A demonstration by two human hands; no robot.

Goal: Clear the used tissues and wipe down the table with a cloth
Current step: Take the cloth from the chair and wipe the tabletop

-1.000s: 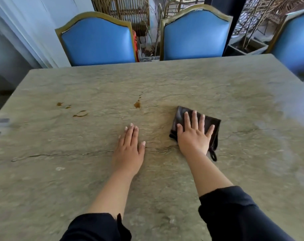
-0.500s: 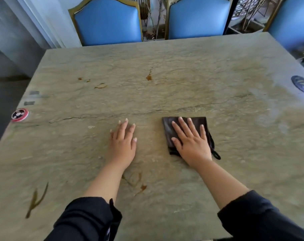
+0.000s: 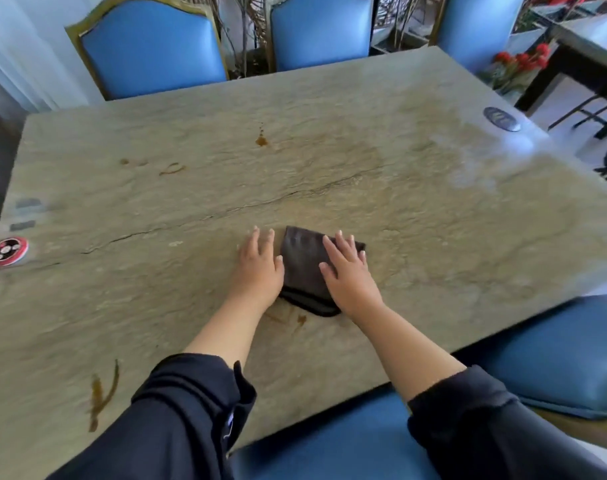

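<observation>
The cloth (image 3: 304,268) is dark brown, folded into a rough rectangle, and lies flat on the counter (image 3: 416,209) near its front edge. The counter is a beige, stone-patterned slab bearing brown stains: one beyond the cloth (image 3: 261,141), smears just in front of it (image 3: 300,319), and a streak at front left (elongated) (image 3: 99,396).

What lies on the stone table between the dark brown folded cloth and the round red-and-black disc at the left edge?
In the head view, only the left hand, flat beside the dark brown folded cloth; from there to the red-and-black disc the table is bare stone.
</observation>
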